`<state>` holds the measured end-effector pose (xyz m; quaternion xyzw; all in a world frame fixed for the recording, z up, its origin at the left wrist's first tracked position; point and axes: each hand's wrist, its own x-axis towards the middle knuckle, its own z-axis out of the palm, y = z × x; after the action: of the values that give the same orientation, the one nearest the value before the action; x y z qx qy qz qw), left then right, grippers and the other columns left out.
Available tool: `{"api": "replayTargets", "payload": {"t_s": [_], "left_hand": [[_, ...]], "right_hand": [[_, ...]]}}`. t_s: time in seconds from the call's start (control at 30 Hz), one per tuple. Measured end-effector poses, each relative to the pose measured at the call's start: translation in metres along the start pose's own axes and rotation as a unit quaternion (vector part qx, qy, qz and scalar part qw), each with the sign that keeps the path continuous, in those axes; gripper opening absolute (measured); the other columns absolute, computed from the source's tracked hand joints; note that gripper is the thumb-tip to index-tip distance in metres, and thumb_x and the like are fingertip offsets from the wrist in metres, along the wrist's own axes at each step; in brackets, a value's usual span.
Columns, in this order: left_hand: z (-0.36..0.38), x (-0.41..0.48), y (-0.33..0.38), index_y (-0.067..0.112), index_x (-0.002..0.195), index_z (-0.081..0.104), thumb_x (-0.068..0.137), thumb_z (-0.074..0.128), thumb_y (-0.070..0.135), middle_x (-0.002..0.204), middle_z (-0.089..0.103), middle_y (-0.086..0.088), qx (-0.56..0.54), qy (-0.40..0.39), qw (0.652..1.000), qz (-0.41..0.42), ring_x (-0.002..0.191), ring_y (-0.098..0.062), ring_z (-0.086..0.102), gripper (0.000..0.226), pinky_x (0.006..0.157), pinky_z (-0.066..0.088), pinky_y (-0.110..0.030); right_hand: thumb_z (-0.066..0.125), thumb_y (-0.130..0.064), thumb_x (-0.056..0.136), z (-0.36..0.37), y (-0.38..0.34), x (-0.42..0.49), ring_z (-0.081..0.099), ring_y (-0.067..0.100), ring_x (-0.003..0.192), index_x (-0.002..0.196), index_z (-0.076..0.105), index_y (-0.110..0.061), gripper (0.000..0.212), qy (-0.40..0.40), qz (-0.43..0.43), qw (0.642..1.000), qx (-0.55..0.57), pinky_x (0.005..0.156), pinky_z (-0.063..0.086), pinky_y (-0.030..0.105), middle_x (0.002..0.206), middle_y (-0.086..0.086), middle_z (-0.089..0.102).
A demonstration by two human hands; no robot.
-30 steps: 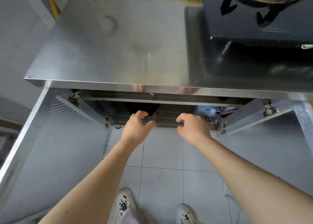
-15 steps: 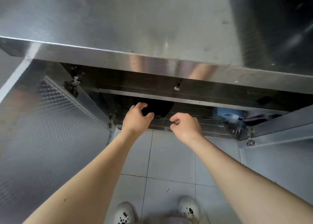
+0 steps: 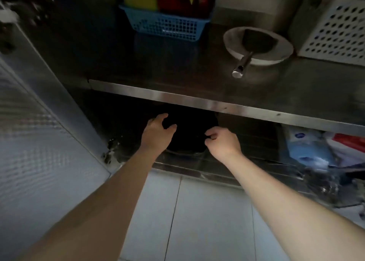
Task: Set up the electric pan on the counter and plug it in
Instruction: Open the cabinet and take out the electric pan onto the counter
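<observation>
Head view, centre of frame: left hand half-open and right hand loosely curled, both empty, flank the dark electric pan under the low shelf edge, which could snag it.

A kitchen, seen from inside a stainless-steel cabinet: a steel shelf runs across the middle, carrying a blue plastic basket at 12 o'clock, a white dish with a metal-handled tool at 1 o'clock and a perforated metal holder at 2 o'clock. Pale floor tiles lie at 6 o'clock.
</observation>
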<state>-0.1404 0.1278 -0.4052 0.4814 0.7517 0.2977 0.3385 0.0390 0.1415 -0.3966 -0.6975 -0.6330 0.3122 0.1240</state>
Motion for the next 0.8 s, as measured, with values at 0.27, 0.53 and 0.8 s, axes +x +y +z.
{"api": "replayTargets", "payload": {"t_s": [0.27, 0.53, 0.8], "left_hand": [[0.033, 0.047, -0.048, 0.023, 0.143, 0.040, 0.091, 0.056, 0.038, 0.147, 0.039, -0.011, -0.097, 0.064, 0.992, -0.052, 0.128, -0.032, 0.045, 0.056, 0.103, 0.040, -0.036], [0.027, 0.059, -0.079, 0.019, 0.145, 0.036, 0.091, 0.056, 0.037, 0.147, 0.039, -0.013, -0.100, 0.069, 0.990, -0.073, 0.129, -0.033, 0.044, 0.061, 0.102, 0.037, -0.034], [0.034, 0.072, -0.080, 0.015, 0.152, 0.016, 0.091, 0.055, 0.041, 0.154, 0.026, -0.015, -0.116, 0.049, 0.982, -0.138, 0.135, -0.036, 0.037, 0.077, 0.104, 0.035, -0.038]], "right_hand": [[0.052, -0.020, 0.091, 0.034, 0.025, 0.051, 0.052, 0.029, 0.122, 0.134, 0.053, -0.027, 0.043, 0.029, -0.037, 0.999, 0.002, 0.093, 0.050, 0.034, 0.134, 0.007, 0.056], [0.040, -0.042, 0.098, 0.062, -0.017, 0.081, 0.007, 0.033, 0.149, 0.152, 0.018, -0.039, 0.058, -0.016, -0.117, 0.982, -0.148, 0.117, 0.019, 0.050, 0.163, 0.007, 0.007], [0.042, -0.049, 0.095, 0.076, 0.001, 0.101, 0.014, 0.033, 0.147, 0.122, 0.060, -0.016, 0.047, 0.024, -0.021, 0.995, -0.098, 0.116, 0.023, 0.049, 0.158, 0.012, 0.023]]}}
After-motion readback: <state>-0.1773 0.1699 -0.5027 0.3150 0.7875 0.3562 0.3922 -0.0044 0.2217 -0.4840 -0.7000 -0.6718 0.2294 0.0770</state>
